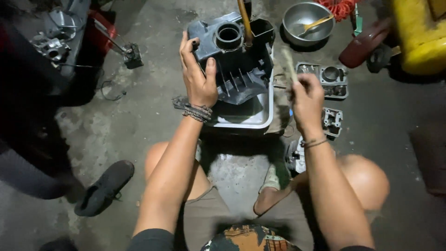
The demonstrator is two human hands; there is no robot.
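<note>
The large black moulded plastic housing, with a round port on top and ribbed inner walls, stands tilted in a shallow white rectangular basin on the stained concrete floor. Judging by how things lie, the scrubbing is somewhere in the middle: the housing is already in the basin and steadied, its surfaces look dark and wet in places, and I cannot tell which faces are finished. A grey metal cylinder block and a smaller grey metal casting lie beside the basin on the right, apparently not being worked on at the moment. A round steel bowl with a yellow-handled tool resting in it sits further off.

The left hand is spread wide over the housing's left edge, fingers hooked over the rim and thumb pressed against the ribbed face, gripping it firmly. The right hand is curled into a fist around the handle of a pale, blurred brush, whose tip is raised just beside the housing's right side, whether touching it I cannot tell.
</note>
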